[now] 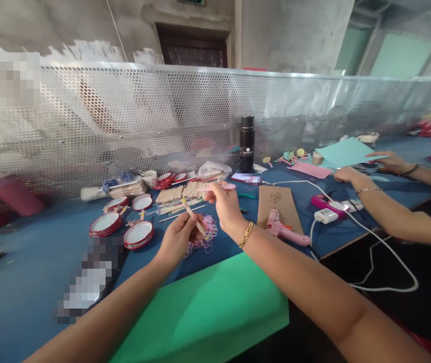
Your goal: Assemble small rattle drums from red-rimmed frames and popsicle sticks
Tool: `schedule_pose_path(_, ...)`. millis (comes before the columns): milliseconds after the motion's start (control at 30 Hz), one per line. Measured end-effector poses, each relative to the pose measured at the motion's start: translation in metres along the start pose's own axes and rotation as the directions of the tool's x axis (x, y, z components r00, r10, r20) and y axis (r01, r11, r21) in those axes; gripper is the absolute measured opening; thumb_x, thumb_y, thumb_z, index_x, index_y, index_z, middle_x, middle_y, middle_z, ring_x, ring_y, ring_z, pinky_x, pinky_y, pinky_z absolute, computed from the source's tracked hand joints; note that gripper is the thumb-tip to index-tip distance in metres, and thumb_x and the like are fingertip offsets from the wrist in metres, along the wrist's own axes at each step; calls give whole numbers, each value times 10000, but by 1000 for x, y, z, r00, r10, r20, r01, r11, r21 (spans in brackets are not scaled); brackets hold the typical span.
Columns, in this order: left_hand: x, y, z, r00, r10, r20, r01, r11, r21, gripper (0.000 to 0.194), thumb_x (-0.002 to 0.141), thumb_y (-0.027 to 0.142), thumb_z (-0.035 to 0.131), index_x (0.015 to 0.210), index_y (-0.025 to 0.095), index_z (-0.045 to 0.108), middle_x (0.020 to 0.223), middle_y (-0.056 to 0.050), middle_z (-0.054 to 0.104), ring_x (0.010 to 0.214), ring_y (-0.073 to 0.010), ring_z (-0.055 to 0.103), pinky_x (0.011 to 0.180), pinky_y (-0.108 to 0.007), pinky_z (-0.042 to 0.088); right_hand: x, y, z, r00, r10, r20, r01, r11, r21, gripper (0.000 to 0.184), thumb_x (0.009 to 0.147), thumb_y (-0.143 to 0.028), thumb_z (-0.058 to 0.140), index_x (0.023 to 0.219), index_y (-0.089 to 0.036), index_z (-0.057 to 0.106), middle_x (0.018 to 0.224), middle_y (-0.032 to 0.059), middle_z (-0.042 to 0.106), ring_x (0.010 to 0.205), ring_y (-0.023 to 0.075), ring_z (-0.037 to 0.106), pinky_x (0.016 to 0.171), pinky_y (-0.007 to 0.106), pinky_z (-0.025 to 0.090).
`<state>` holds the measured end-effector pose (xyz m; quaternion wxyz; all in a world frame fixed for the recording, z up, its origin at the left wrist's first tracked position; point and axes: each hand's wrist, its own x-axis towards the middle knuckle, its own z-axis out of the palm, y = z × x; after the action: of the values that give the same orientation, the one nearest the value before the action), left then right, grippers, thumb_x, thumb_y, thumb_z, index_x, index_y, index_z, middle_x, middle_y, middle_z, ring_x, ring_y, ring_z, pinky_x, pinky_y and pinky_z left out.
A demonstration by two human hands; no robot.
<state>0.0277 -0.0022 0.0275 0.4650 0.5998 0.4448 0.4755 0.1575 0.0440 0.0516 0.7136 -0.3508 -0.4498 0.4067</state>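
My left hand [179, 237] is closed around a thin wooden stick [191, 213] that points up and to the left. My right hand [226, 204], with a gold bracelet on the wrist, pinches a pink stick [220, 187] held level just above the other. Both hands hover over a small heap of thin pink rubber bands [206, 237] on the blue table [29, 282]. A row of plain wooden sticks [183, 192] lies just behind the hands.
Several red-rimmed round lids [138, 234] lie left of my hands. A pink glue gun [281, 229] rests on brown card, its white cable running right. A black bottle [246, 142] stands by the perforated metal screen. Green paper [211, 307] lies at the near edge. Another person's arms [385, 201] work at right.
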Motion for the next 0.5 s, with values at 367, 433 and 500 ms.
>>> schedule_pose_path(367,-23,-15,-4,986,-65,151,65,998,5,405,815,603,601,776,202,572,613,-2,660,437,-97,533,418,-211,427,-36,-2,-11,974,-84,208,108,989,-106,62,828,-246,592,775,-217,606,695,-23,633,679,145,618,661,263,484)
schedule_pose_path(433,-25,-15,-2,981,-81,179,83,997,1,397,830,583,600,782,189,586,634,-14,671,451,-97,550,433,-209,447,-36,-5,-12,970,-94,224,126,983,-131,51,823,-249,606,785,-215,607,702,-20,635,690,149,624,666,266,488)
schedule_pose_path(500,-27,-15,0,976,-93,195,92,996,14,387,852,555,593,781,174,592,626,-17,666,463,-99,563,449,-209,464,-36,-6,-13,970,-90,227,124,983,-139,91,833,-256,601,757,-209,589,656,-26,618,649,141,608,654,263,480)
